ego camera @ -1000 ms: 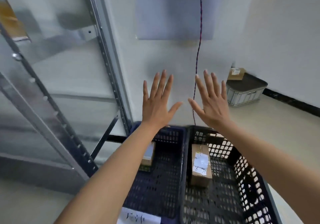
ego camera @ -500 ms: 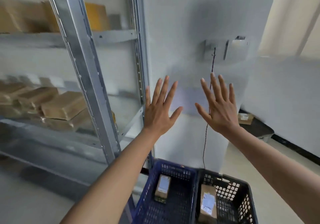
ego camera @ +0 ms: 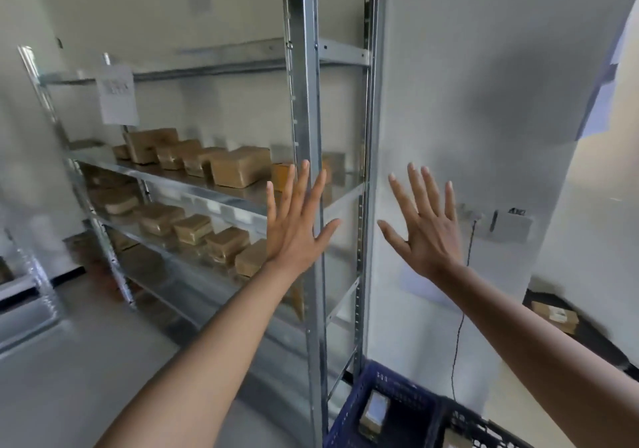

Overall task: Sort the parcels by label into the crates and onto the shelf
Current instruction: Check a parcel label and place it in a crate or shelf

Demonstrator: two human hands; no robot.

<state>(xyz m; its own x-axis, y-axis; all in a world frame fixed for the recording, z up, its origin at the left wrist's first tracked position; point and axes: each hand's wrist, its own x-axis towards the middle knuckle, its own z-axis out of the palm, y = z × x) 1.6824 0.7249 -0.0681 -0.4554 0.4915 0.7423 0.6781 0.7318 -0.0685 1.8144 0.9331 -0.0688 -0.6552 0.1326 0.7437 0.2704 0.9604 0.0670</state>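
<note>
As my view lifts from the crates (ego camera: 397,409), the shelf (ego camera: 214,188) fills it.
Left hand (ego camera: 297,229) and right hand (ego camera: 428,233) splayed, empty; parcels (ego camera: 238,171) sorted, I judge.

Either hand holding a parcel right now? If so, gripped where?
Nothing is held. The left hand and right hand are both raised with fingers spread and straight, in front of the metal shelf and the wall, touching no parcel.
</note>
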